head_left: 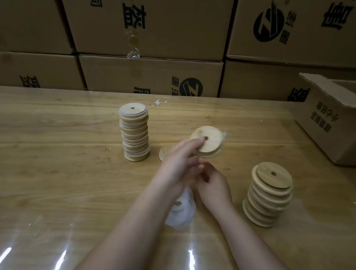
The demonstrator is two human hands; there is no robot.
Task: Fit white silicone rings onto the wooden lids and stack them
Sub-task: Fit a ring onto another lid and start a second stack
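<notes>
The left hand [179, 159] pinches a wooden lid [210, 143] in the air, with a white silicone ring [223, 135] showing at its far edge. The right hand [213, 185] is curled below it; I cannot tell if it grasps anything. A half-seated ring may slip off, and a careless placing may topple the leaning finished stack [135, 133].

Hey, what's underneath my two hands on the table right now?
A heap of white silicone rings lies on the table, partly covered by the left hand and right hand, so it cannot be counted. A flat wooden lid peeks out from behind the left hand.
</notes>
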